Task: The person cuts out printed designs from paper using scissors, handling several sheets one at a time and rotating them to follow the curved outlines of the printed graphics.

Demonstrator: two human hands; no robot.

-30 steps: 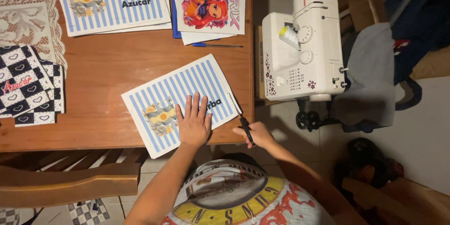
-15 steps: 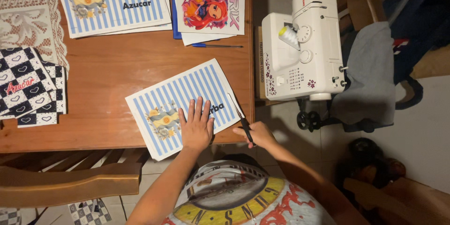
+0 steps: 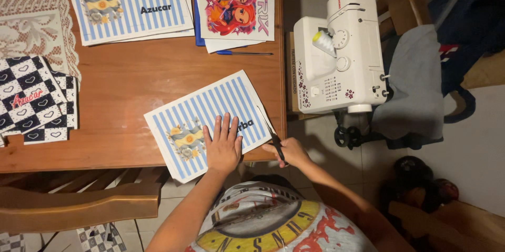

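Head view, looking down on a wooden table (image 3: 121,89). Left hand (image 3: 223,144) flat and spread, fingers released, pressing on a blue-and-white striped sheet (image 3: 210,115) lying tilted at the near table edge. Right hand (image 3: 292,152) just beyond the sheet's right edge, clenched around black-handled scissors (image 3: 271,134), blades pointing up along that edge. Further up the table, a second striped sheet (image 3: 129,2) and a colourful cartoon print (image 3: 236,2). At far left, checkered fabric pieces (image 3: 34,99). To the right, beside the table, a white sewing machine (image 3: 339,52).
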